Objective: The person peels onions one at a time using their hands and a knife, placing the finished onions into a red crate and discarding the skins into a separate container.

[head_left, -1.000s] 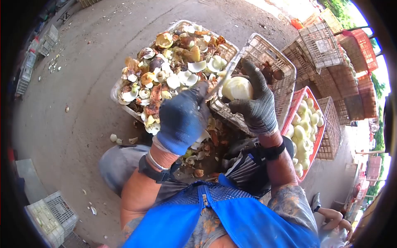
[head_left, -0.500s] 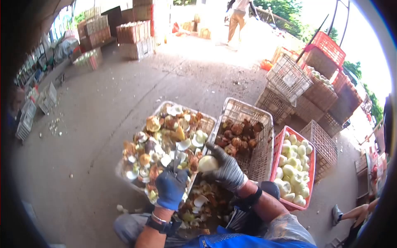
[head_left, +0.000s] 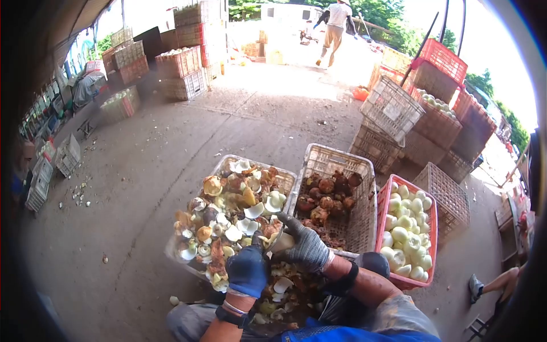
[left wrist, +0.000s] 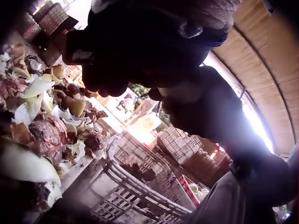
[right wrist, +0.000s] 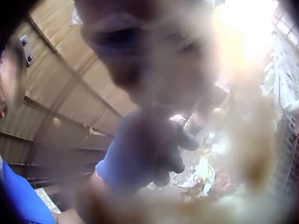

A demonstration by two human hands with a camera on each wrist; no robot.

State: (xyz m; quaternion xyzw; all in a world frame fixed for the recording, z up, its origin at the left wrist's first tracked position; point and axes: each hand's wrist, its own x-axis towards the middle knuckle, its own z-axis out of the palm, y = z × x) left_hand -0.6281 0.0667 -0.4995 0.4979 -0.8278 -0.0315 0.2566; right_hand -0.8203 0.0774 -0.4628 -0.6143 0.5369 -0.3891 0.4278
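My left hand [head_left: 248, 269], in a blue glove, grips a knife whose thin blade [head_left: 276, 237] lies against a pale peeled onion [head_left: 284, 243]. The right hand [head_left: 310, 246], in a grey knit glove, holds that onion between thumb and fingers, over the near edge of a crate heaped with onion skins and trimmings [head_left: 233, 232]. Both hands are close together. In the left wrist view the left hand [left wrist: 140, 51] is a dark silhouette and the knife is hidden. The blue-gloved hand [right wrist: 140, 156] appears blurred in the right wrist view.
Unpeeled brown onions [head_left: 326, 202] lie in a pale crate [head_left: 364, 228] ahead. Right of it, a red crate [head_left: 434, 239] holds peeled onions [head_left: 407, 228]. Stacked crates [head_left: 393, 108] stand beyond. Loose scraps [head_left: 282, 285] lie between the knees. A person [head_left: 336, 28] is far ahead.
The head view has tilted up, bringing in the far yard and a walking person. The knife hand, first raised apart from the onion, has come right up to it; the right hand still holds the onion.
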